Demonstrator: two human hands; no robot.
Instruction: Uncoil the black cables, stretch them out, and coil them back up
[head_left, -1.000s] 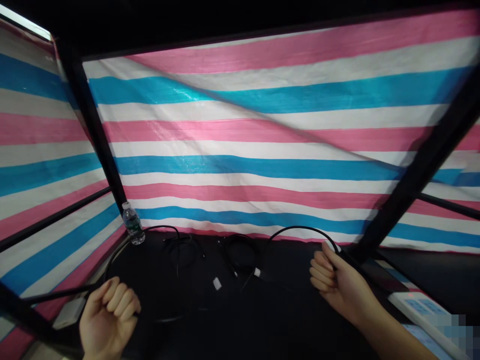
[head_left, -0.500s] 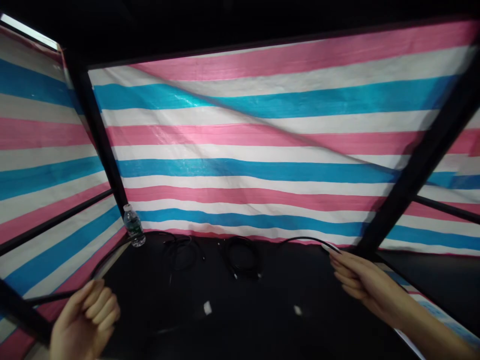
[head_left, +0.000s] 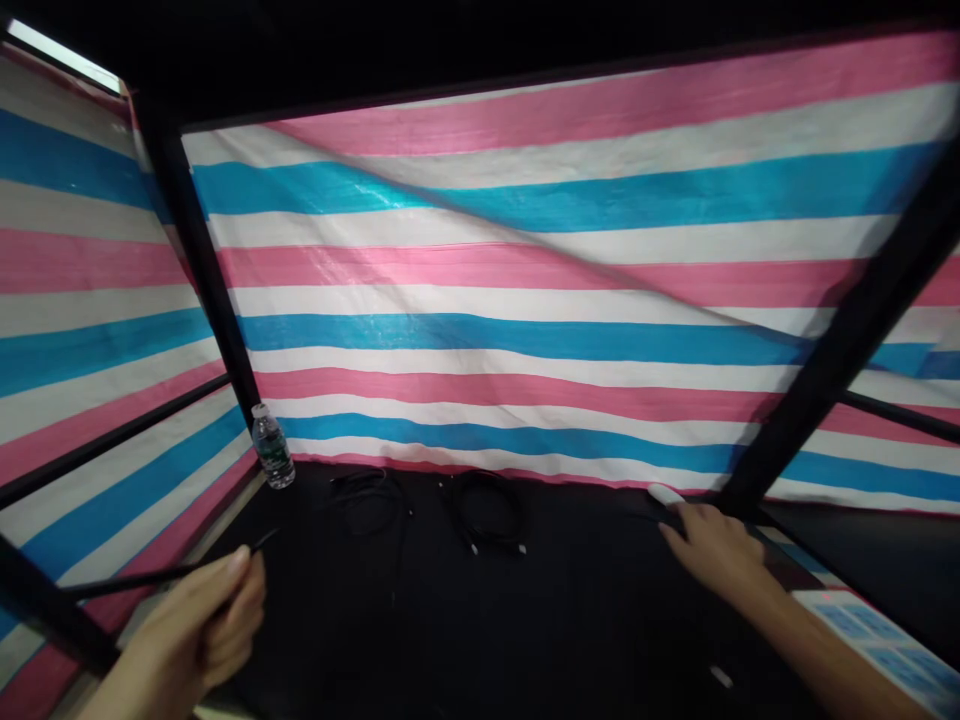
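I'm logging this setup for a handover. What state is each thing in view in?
Left hand: closed around a black cable.
Right hand: fingers extended beside a white plug, grip unclear.
Plastic water bottle: upright at the back corner of the dark table.
Left cable coil: coiled, lying on the table.
Right cable coil: coiled, lying on the table.
Striped tarp: hanging, with a diagonal crease.

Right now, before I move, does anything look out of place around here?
Yes. The striped tarp has a long diagonal fold across it, so it looks slack, not flat. Also, a small white piece lies alone on the black surface, away from the coiled black cables.
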